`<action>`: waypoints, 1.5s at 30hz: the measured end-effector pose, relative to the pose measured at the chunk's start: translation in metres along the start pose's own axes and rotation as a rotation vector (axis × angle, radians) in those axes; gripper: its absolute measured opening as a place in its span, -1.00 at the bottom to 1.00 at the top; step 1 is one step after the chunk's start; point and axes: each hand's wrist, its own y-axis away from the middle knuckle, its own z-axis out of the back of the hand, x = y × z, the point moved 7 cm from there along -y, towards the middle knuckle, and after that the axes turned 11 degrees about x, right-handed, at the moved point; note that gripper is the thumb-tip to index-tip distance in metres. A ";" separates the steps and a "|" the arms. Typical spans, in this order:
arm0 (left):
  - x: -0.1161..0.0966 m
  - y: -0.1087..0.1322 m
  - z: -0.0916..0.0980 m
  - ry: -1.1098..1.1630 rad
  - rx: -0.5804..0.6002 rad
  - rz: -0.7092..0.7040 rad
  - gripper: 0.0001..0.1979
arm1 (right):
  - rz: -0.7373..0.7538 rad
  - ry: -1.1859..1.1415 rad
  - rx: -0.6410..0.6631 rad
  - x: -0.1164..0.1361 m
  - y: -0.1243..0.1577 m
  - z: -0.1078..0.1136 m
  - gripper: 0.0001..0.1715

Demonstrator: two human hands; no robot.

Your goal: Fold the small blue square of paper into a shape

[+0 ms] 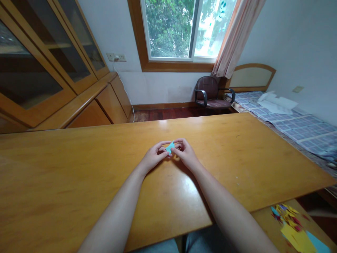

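A small light-blue piece of folded paper [170, 147] is pinched between my two hands, just above the wooden table [79, 182]. My left hand [156, 154] grips its left side with thumb and fingers. On the other side, my right hand [185, 151] has its thumb and index finger closed on the paper. Fingertips cover parts of the paper, so its full shape is hidden.
At the lower right, a lower surface [265, 225] holds colourful paper pieces [288, 216] and yellow sheets [297, 239]. Beyond the table stand a brown armchair [210, 91] and a bed [297, 123]. A glass-door cabinet [71, 88] is at the left.
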 end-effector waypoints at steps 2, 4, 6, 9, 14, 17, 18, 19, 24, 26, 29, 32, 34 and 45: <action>0.001 0.000 0.001 -0.015 -0.008 0.002 -0.50 | -0.004 0.000 -0.001 0.001 0.000 0.000 -0.66; 0.001 0.000 0.001 -0.032 -0.014 0.006 -0.51 | -0.010 0.004 -0.004 0.002 0.001 -0.001 -0.66; 0.002 0.000 0.002 -0.043 -0.019 0.004 -0.51 | -0.018 0.006 -0.008 0.003 0.001 -0.001 -0.66; 0.002 0.000 0.003 -0.058 -0.028 0.000 -0.50 | -0.025 0.004 -0.020 0.004 0.001 -0.001 -0.66; -0.001 0.000 0.002 -0.105 -0.037 0.010 -0.51 | -0.023 -0.014 -0.039 0.002 0.000 0.000 -0.65; -0.002 0.001 0.002 -0.121 -0.038 0.010 -0.52 | -0.021 -0.013 -0.041 0.001 0.001 0.000 -0.64; -0.002 0.001 0.002 -0.122 -0.037 0.006 -0.53 | -0.018 -0.011 -0.042 0.002 0.001 0.000 -0.64; -0.002 0.001 0.002 -0.120 -0.035 0.000 -0.53 | -0.016 -0.008 -0.042 0.002 0.001 -0.001 -0.65; 0.000 0.001 0.003 -0.114 -0.025 -0.020 -0.52 | -0.016 0.032 -0.017 0.006 0.001 -0.004 -0.68; 0.001 0.000 0.004 -0.134 -0.036 -0.012 -0.49 | -0.018 0.053 -0.013 0.005 0.001 -0.004 -0.69; 0.003 -0.001 0.005 -0.162 -0.053 -0.002 -0.46 | -0.010 0.077 -0.009 0.003 0.001 -0.004 -0.69; 0.003 -0.001 0.005 -0.142 -0.060 0.007 -0.45 | -0.002 0.076 0.006 0.000 0.001 -0.004 -0.69; 0.003 -0.002 0.005 -0.108 -0.054 0.009 -0.44 | -0.005 0.063 0.005 -0.001 0.000 -0.004 -0.68; 0.001 -0.001 0.002 -0.082 -0.019 0.006 -0.46 | -0.027 -0.003 -0.003 0.000 0.001 -0.005 -0.64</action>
